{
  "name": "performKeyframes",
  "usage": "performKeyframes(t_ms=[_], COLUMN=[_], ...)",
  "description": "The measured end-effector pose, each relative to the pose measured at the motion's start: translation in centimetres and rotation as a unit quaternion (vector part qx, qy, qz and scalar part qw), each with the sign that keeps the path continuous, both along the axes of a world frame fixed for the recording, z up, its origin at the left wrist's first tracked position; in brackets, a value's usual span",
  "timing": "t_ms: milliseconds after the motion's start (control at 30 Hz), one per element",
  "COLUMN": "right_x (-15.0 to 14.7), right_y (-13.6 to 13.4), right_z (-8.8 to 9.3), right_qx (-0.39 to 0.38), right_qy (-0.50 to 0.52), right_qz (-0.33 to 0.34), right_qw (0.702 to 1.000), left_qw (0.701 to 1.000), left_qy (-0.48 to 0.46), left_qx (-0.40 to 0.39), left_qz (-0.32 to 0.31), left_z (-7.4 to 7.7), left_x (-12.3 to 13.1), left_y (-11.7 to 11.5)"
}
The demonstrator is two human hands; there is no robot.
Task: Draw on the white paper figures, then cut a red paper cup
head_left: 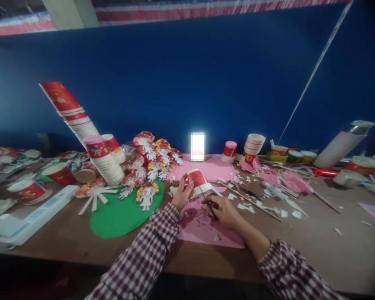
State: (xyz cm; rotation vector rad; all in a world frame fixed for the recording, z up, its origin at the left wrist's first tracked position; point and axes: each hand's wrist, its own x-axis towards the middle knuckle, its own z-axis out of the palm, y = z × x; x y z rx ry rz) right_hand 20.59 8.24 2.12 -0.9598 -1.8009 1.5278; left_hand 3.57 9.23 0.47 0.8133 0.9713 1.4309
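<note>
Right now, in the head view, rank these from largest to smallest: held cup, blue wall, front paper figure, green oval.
1. Blue wall
2. Green oval, partly covered
3. Held cup and front paper figure: too alike in size to rank

No words, brands or numbers can be read. Printed patterns are borne by the held red cup (196, 178) and by the leaning stack of cups (58, 96), but they are too small to be made out. Blue printed blocks on the long white box (48, 214) are blurred. Dark lines are seen on the pink paper (206, 231); no lettering can be told.
</note>
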Motion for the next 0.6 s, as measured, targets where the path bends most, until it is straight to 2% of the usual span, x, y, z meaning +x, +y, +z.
performKeyframes(t_ms=[200,400,600], right_x=[-0.42,-0.36,-0.35], right_y=[0.02,0.1,-0.06], right_z=[0.42,0.55,0.74], right_qx=[-0.048,-0.002,-0.017], right_qy=[0.026,0.008,0.02], right_qz=[-0.022,-0.028,-0.019], right_qw=[0.998,1.0,0.999], left_qw=[0.999,0.997,0.997], left_qy=[0.029,0.05,0.06], left_qx=[0.045,0.051,0.054], left_qz=[-0.001,0.006,0.009], left_z=[-0.52,-0.57,-0.94], left_x=[0.22,0.29,0.18], left_y=[0.08,0.12,0.36])
